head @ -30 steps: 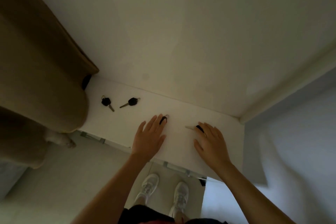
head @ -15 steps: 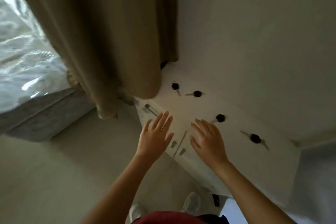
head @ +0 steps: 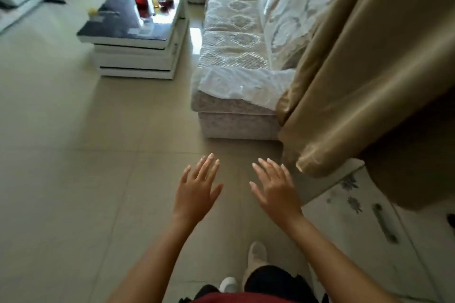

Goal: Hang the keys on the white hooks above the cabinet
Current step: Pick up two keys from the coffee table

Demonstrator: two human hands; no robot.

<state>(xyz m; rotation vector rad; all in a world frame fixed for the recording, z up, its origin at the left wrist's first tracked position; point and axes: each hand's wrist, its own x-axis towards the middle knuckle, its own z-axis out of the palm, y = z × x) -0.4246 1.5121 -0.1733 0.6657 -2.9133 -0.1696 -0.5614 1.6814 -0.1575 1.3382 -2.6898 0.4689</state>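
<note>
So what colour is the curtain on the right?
Golden tan with a satin sheen curtain; head view.

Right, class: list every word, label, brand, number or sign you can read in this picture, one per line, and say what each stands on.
None: no readable text shows anywhere in this view.
Bottles and jars on the coffee table: any labels are too small and blurred to read.
Cabinet front: only a flower pattern and a handle, no lettering.
Sofa cover and curtain: pattern or plain cloth only.
Left hand and right hand: open, empty, carrying nothing printed.
</note>
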